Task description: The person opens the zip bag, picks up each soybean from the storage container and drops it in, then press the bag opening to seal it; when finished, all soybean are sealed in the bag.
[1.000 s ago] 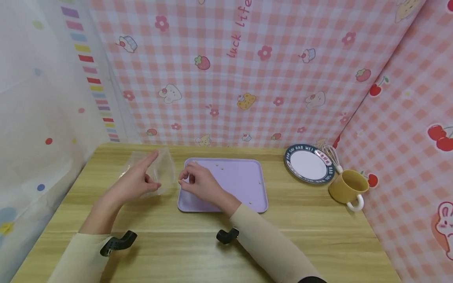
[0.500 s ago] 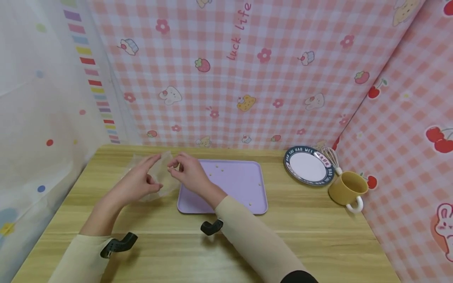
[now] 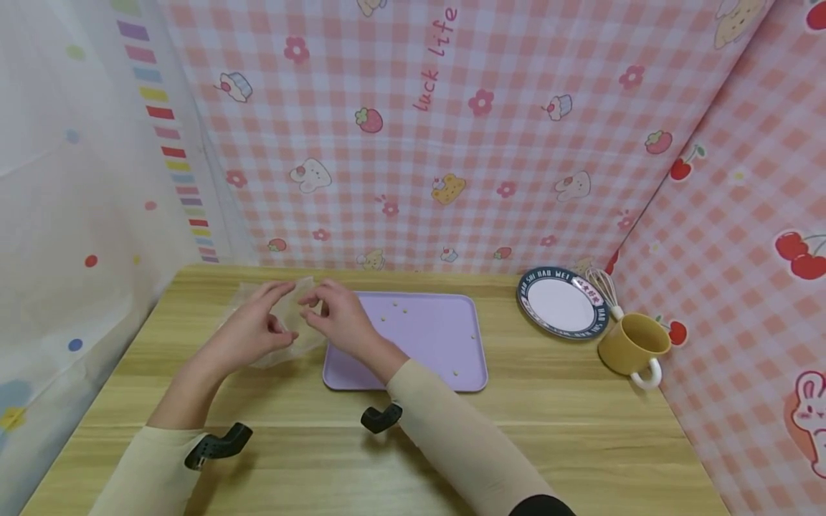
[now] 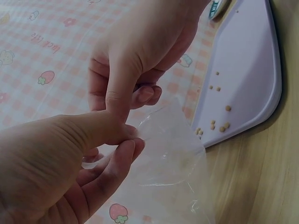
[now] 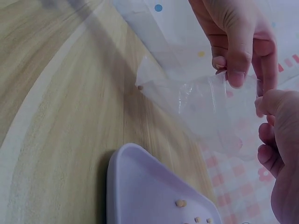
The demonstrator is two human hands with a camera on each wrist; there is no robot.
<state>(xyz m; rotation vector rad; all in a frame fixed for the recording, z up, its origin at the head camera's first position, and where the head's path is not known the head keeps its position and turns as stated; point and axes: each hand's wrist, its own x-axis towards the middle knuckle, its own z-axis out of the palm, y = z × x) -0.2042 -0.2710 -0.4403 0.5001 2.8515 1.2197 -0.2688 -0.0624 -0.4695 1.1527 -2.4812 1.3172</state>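
A clear plastic bag hangs from the left hand, which pinches its upper edge between thumb and fingers. One small tan piece shows at the bag's lower corner. Right at the bag's mouth is the right hand, fingers curled and its thumb close to the left thumb in the left wrist view. I cannot tell whether its fingertips hold anything. Beside the bag lies a light purple tray, overlapped by the right forearm in the head view. Several small tan pieces are scattered on it.
At the back right a white plate with a dark blue rim stands beside a whisk and a yellow mug with a white handle. Patterned cloth rises behind the wooden table and along both sides.
The right hand has moved left from over the tray's left edge, where it pinched a small piece, to the bag's mouth. The left hand has stayed nearly in place with the bag.
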